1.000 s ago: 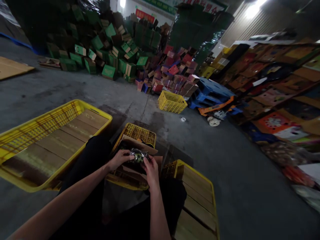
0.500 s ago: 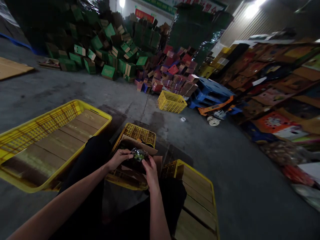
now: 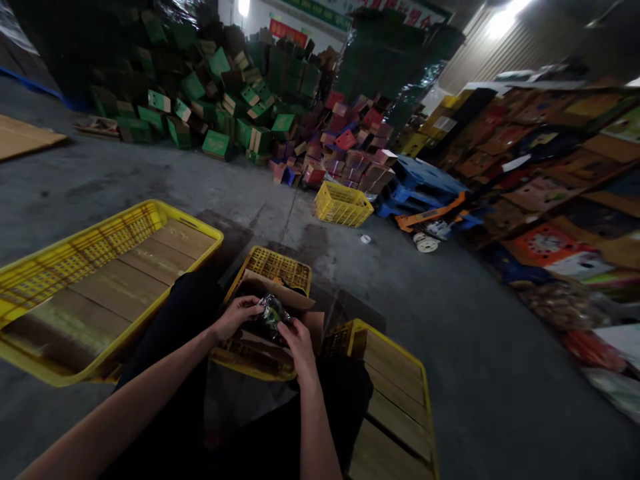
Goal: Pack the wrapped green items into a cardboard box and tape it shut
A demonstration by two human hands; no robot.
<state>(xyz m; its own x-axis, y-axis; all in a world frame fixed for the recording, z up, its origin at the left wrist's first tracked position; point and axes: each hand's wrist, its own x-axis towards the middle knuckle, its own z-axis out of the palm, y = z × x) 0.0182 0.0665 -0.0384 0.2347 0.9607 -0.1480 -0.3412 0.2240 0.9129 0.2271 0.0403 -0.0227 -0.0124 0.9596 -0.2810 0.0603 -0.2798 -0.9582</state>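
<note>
Over a yellow crate (image 3: 273, 264), fingers (image 3: 256, 309) of left hand (image 3: 235, 318) and right hand (image 3: 299, 340) pinch a shiny packet (image 3: 271, 312).

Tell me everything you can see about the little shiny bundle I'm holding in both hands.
The wrapped bundle is small and dark, with a greenish patch showing through what looks like glossy, crinkled plastic film. It is tilted, pinched between the left hand at its upper left and the right hand at its lower right, just above the cardboard-lined yellow crate. Its contents are too dim to tell.
</note>
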